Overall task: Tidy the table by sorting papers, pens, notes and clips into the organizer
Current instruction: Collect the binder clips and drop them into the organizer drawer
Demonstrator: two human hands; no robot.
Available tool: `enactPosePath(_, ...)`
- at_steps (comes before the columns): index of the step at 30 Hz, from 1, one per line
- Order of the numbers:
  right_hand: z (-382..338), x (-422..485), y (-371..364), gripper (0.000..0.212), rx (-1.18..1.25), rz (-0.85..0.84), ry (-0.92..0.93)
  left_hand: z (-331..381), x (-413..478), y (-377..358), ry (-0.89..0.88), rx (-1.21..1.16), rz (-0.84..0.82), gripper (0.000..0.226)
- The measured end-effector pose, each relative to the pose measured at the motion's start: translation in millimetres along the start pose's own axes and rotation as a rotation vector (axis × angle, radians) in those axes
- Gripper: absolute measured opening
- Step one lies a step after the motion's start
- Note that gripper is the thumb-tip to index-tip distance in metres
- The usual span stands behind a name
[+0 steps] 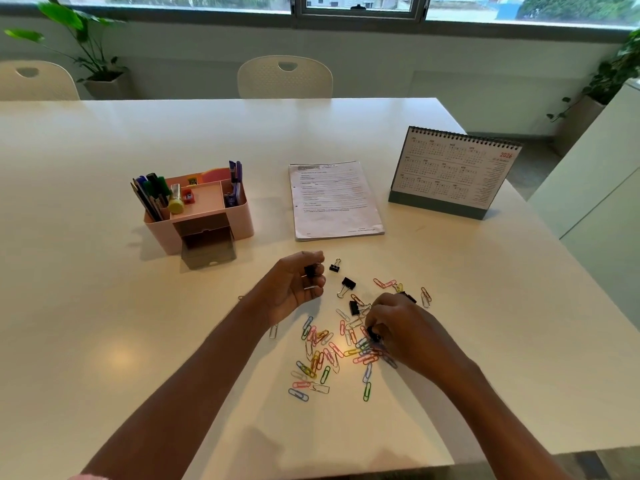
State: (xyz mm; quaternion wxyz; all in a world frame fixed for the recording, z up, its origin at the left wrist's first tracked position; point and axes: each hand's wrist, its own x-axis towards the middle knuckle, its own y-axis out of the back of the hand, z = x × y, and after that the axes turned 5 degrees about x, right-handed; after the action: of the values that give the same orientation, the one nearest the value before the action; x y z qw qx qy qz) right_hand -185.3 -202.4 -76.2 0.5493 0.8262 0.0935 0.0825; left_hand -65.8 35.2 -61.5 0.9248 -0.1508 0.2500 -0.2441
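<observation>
A pink organizer (pixel 242 216) stands at the left of the table with pens (pixel 152 194), a glue stick and sticky notes in it; its grey drawer (pixel 209 251) is pulled open. A stack of printed papers (pixel 334 200) lies to its right. Several coloured paper clips (pixel 329 355) are scattered near the front, with black binder clips (pixel 347 285) among them. My left hand (pixel 294 289) holds black binder clips in its curled fingers. My right hand (pixel 405 329) pinches a black binder clip (pixel 373 334) in the pile.
A desk calendar (pixel 453 171) stands at the right rear of the white table (pixel 104 341). Two chairs (pixel 284 77) stand behind the far edge, with plants (pixel 86 46) by the window. A white cabinet (pixel 595 188) is off to the right.
</observation>
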Motion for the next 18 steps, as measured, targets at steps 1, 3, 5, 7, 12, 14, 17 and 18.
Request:
enactPosePath(1, -0.8, 0.3, 0.0, 0.017, -0.001, 0.004, -0.005, -1.4, 2.6, -1.3, -0.007, 0.071, 0.012, 0.025)
enactPosePath(3, -0.4, 0.6, -0.7, 0.018, -0.007, 0.005, -0.004, -5.0, 7.5, -6.4, -0.055, 0.324, 0.078, 0.035)
enactPosePath(5, 1.8, -0.6, 0.8, 0.026, 0.006, -0.012, 0.006, -9.8, 11.1, -13.6, -0.118, 0.671, 0.201, 0.036)
enactPosePath(7, 3.0, -1.3, 3.4, 0.032, 0.027, -0.042, 0.017, -13.7, 14.8, -19.0, -0.22, 0.955, 0.28, 0.025)
enactPosePath(12, -0.1, -2.3, 7.0, 0.028, 0.018, -0.062, 0.02, -19.2, 22.4, -26.3, -0.375, 1.311, 0.242, 0.037)
enactPosePath(14, -2.2, -2.0, 7.5, 0.023, 0.017, -0.053, 0.016, -20.8, 26.0, -26.3, -0.393, 1.338, 0.238, 0.035)
enactPosePath(17, -2.2, -3.9, 8.7, 0.021, 0.028, -0.043, 0.011, -22.0, 30.6, -27.2, -0.429, 1.368, 0.237, 0.03)
enactPosePath(18, -1.6, -5.0, 9.5, 0.023, 0.042, -0.043, 0.012, -22.4, 31.8, -27.2, -0.443, 1.387, 0.236, 0.029)
